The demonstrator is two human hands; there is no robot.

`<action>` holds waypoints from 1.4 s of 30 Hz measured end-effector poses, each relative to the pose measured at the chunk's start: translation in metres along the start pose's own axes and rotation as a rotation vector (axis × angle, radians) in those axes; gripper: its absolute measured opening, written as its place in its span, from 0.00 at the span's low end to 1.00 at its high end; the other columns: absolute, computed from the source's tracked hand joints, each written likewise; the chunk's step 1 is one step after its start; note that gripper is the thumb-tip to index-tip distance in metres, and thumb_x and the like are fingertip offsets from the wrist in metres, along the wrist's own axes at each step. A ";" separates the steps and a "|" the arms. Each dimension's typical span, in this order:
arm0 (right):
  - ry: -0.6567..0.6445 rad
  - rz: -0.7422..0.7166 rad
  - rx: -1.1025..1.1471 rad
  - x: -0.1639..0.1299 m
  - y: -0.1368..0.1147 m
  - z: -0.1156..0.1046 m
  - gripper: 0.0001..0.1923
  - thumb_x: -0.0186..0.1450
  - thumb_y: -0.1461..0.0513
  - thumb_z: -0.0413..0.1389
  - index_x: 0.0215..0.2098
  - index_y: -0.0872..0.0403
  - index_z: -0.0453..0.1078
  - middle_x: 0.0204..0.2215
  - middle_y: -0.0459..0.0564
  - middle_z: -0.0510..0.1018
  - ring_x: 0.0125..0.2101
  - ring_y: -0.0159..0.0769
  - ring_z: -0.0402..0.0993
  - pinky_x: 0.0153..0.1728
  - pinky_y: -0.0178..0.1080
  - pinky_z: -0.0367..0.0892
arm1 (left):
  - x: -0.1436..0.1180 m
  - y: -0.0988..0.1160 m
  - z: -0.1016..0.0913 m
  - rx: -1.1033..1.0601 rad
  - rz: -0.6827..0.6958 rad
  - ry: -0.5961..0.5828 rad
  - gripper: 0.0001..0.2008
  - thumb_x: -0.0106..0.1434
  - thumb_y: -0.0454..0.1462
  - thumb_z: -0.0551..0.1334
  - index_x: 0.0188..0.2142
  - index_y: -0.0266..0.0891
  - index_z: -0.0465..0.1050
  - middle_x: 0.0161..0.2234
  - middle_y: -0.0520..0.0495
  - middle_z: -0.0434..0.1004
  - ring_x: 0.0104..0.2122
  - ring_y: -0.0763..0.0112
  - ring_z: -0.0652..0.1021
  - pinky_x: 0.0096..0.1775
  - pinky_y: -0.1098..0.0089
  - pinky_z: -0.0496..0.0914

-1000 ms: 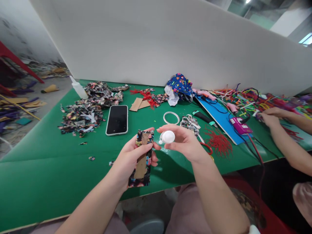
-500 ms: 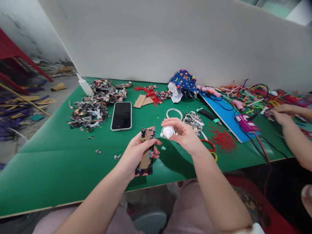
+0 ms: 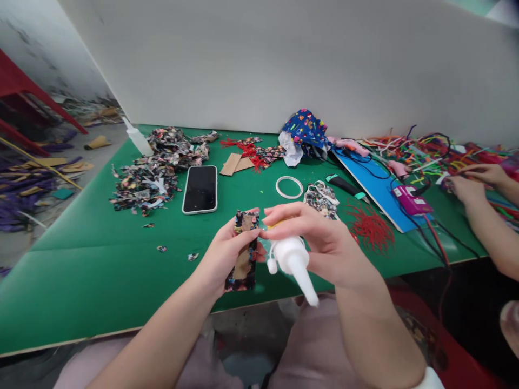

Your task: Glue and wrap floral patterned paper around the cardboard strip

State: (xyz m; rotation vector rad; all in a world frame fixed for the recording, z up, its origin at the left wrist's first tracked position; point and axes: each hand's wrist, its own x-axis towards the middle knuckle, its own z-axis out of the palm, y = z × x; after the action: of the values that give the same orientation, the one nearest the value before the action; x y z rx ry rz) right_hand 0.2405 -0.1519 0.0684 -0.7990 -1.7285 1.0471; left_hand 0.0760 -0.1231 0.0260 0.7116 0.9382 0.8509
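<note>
Pinched between thumb and fingers, a small cardboard strip edged with dark floral fabric point(image 3: 242, 265) stands in my left hand point(image 3: 232, 246), its bare brown cardboard facing me. My right hand point(image 3: 320, 237) is wrapped round a glue bottle whose white cap and nozzle point(image 3: 292, 256) tip down toward my lap. A small round cap dangles at the bottle's side. My fingers cover most of the bottle's body. The right fingertips come close to the left thumb; whether they touch I cannot tell.
Fabric scraps point(image 3: 146, 183), a second white glue bottle point(image 3: 139, 141) and a phone point(image 3: 200, 189) lie on the left. Beyond my right hand are a white ring point(image 3: 289, 187), a utility knife point(image 3: 346, 188), red threads point(image 3: 371, 227) and a purple box point(image 3: 411, 200) with cords. A co-worker's hands point(image 3: 470, 189) work far right.
My right hand has moved nearer and turned the glue bottle, so its nozzle now points downward toward me. My left hand holds the fabric-edged strip almost unmoved.
</note>
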 end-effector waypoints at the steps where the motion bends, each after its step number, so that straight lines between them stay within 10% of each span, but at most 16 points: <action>1: 0.002 -0.002 -0.005 -0.001 -0.002 0.000 0.15 0.60 0.64 0.58 0.44 0.41 0.73 0.45 0.45 0.73 0.51 0.38 0.67 0.55 0.44 0.60 | 0.000 -0.001 0.000 -0.004 0.001 -0.002 0.22 0.54 0.32 0.63 0.50 0.38 0.67 0.19 0.57 0.71 0.16 0.78 0.71 0.19 0.78 0.66; 14: 0.126 0.013 -0.059 0.007 0.020 -0.008 0.16 0.56 0.62 0.61 0.43 0.42 0.73 0.44 0.45 0.75 0.52 0.40 0.66 0.53 0.46 0.60 | 0.000 0.000 -0.003 0.058 -0.026 0.026 0.24 0.53 0.35 0.64 0.51 0.38 0.65 0.22 0.53 0.74 0.18 0.75 0.73 0.22 0.75 0.68; 26: 0.281 0.456 -0.532 0.018 0.133 -0.023 0.20 0.55 0.62 0.58 0.46 0.53 0.66 0.40 0.52 0.77 0.39 0.41 0.74 0.42 0.45 0.67 | -0.001 -0.007 -0.013 0.093 -0.031 -0.183 0.14 0.55 0.38 0.64 0.41 0.34 0.73 0.32 0.43 0.80 0.22 0.75 0.74 0.26 0.72 0.71; 33: 0.232 0.411 -0.793 0.003 0.078 -0.035 0.34 0.51 0.60 0.64 0.55 0.52 0.61 0.52 0.58 0.70 0.51 0.50 0.67 0.48 0.50 0.63 | -0.010 -0.004 -0.014 0.045 0.041 -0.269 0.10 0.55 0.36 0.64 0.38 0.36 0.77 0.29 0.45 0.81 0.21 0.75 0.74 0.25 0.74 0.71; 36: 0.297 0.420 -0.767 -0.007 0.029 -0.034 0.16 0.60 0.54 0.56 0.45 0.49 0.70 0.41 0.52 0.77 0.37 0.41 0.74 0.34 0.41 0.68 | -0.014 -0.002 -0.012 0.018 0.040 -0.321 0.09 0.55 0.35 0.64 0.36 0.35 0.77 0.28 0.44 0.81 0.21 0.75 0.75 0.24 0.75 0.71; 42: 0.216 0.442 -0.482 -0.007 0.007 -0.015 0.21 0.62 0.47 0.49 0.35 0.53 0.75 0.32 0.48 0.79 0.25 0.30 0.73 0.25 0.33 0.66 | -0.014 -0.005 -0.013 -0.019 0.027 -0.416 0.09 0.56 0.35 0.65 0.37 0.35 0.77 0.29 0.45 0.81 0.21 0.76 0.76 0.26 0.76 0.71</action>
State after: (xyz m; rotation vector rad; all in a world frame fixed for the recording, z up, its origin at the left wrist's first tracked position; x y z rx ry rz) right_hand 0.2578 -0.1506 0.0622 -1.5953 -1.6725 0.7826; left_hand 0.0618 -0.1355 0.0217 0.8465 0.5485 0.6977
